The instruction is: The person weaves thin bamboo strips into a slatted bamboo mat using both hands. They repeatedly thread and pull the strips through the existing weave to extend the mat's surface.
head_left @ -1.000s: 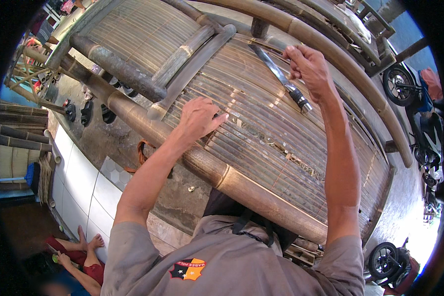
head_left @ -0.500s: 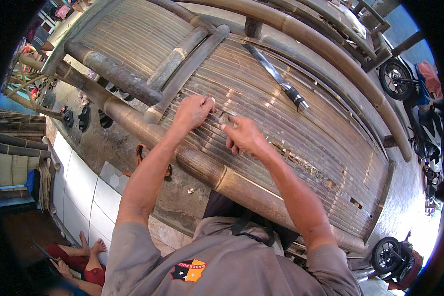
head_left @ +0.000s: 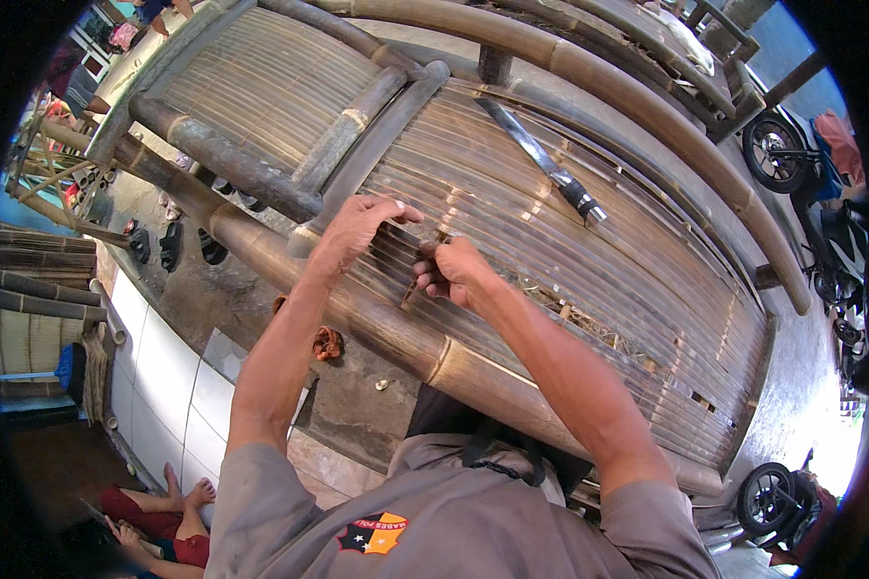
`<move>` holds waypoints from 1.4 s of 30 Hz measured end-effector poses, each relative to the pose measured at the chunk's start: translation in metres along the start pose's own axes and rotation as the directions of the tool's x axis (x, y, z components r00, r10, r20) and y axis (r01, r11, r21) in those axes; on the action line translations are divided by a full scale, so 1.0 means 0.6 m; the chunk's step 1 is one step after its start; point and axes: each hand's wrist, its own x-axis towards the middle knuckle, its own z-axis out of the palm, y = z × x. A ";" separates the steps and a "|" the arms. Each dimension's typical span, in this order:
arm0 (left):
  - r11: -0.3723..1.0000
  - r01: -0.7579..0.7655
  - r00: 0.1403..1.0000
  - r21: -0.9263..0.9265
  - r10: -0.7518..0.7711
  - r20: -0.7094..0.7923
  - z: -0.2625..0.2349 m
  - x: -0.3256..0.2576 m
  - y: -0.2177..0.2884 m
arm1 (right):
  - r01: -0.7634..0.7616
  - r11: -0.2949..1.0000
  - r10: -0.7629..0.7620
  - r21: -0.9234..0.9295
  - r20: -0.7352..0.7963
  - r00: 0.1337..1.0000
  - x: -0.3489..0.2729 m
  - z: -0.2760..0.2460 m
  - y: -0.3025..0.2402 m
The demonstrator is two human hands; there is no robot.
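My left hand (head_left: 359, 232) hovers over the slatted bamboo bench top (head_left: 589, 261), its fingers reaching out to the right with nothing visible in them. Just to its right, my right hand (head_left: 454, 272) is closed, fingertips curled in against the thumb. Whatever it grips is mostly hidden; a thin brown piece seems to show at its edges, too small to name. Beyond both hands, a long blade (head_left: 523, 135) with a dark wrapped handle (head_left: 579, 198) lies across the slats, its handle end toward me.
A thick bamboo pole (head_left: 386, 328) edges the bench in front of me. Broken slats leave a gap (head_left: 589, 323) near my right forearm. An orange-brown bundle (head_left: 327, 343) lies on the ground below. Another person's legs (head_left: 179, 507) show at lower left; motorbikes (head_left: 777, 154) stand at right.
My left hand has loosened from a pinch, its fingers now stretched out. My right hand has drawn slightly down and toward me, fingers still curled. The blade stays where it lay.
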 end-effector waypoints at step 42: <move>0.550 -0.157 0.791 0.820 -0.427 0.438 0.040 0.104 0.022 | -0.025 0.893 0.067 0.449 -0.077 0.995 0.025 0.032 -0.006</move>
